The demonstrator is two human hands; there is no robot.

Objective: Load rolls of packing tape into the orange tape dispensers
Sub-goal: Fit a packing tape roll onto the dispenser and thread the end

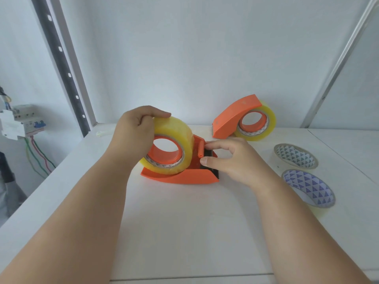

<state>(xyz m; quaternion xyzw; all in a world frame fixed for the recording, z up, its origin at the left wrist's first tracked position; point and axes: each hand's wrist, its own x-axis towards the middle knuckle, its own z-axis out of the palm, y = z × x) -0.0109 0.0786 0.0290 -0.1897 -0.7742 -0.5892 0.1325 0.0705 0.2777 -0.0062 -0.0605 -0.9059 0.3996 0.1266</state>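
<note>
at frame centre the left hand [133,130] curled over a yellowish tape roll [172,146] seated in the near orange dispenser [184,177]; the right hand [231,158] pinched its black cutter end [209,160]. upper right stood a loaded dispenser [231,117]; two flat rolls [295,155] lay at right.

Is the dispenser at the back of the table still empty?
No, the back dispenser already carries a yellowish tape roll on its orange hub.

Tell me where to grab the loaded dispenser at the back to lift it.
Grip the far dispenser from above, fingers over its curved orange cover and thumb on one flat side. It stands upright with the tape roll bulging at the right, so the smooth arched top is the open handhold.
</note>
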